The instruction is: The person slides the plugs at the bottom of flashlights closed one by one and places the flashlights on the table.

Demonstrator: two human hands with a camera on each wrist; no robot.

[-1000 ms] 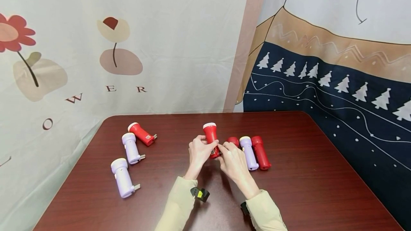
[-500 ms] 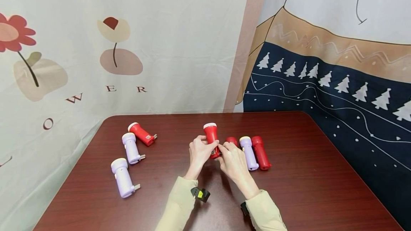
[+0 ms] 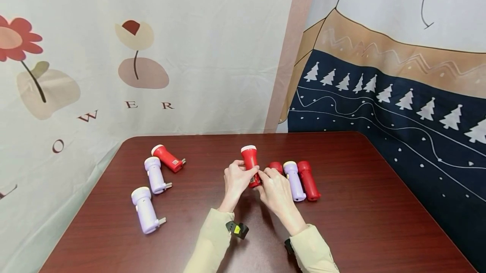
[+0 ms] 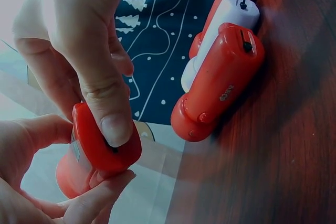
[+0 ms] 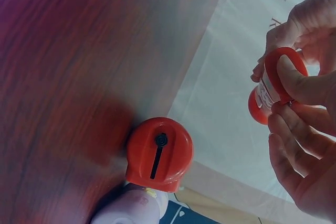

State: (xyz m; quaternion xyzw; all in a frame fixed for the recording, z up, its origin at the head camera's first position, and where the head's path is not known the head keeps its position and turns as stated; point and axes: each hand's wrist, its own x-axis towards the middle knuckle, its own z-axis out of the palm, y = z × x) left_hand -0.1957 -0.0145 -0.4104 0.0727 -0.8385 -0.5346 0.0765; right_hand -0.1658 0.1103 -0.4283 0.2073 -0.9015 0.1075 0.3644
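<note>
Over the table [image 3: 360, 226], head toward twelve o'clock, the red torch [image 3: 249, 159] is pinched closely by the left hand [image 3: 235, 180], seemingly to present its base to the right hand [image 3: 277, 189], whose thumb and finger are closed there.

Both forearms [image 3: 206, 241] were extended forward and angled inward, hands close together. The left hand [image 3: 236, 179] kept a pinching grip, thumb opposed to fingertips. The right hand [image 3: 276, 186] lay just right of the left fingers, its outstretched thumb [image 4: 116, 121] pressing between their tips, other fingers [image 5: 299, 145] bent loosely below.
</note>
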